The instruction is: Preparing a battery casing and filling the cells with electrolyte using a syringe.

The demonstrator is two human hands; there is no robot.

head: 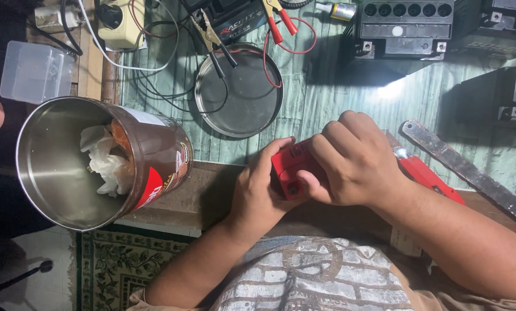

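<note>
Now | left hand (261, 190) braces red box (289, 167) from 9 o'clock, fingers wrapped | right hand (356, 158) covers it, fingers curled, steadying on worktop (327, 98) | open tin (97, 161) at 9 o'clock.

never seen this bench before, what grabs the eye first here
Both hands, the left hand and right hand, clasp a small red box at the bench edge. To the left stands a big metal can stuffed with crumpled paper. A round tin lid lies behind.

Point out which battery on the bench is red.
The small red battery gripped between left hand and right hand; the batteries along the bench's far edge are black.
</note>
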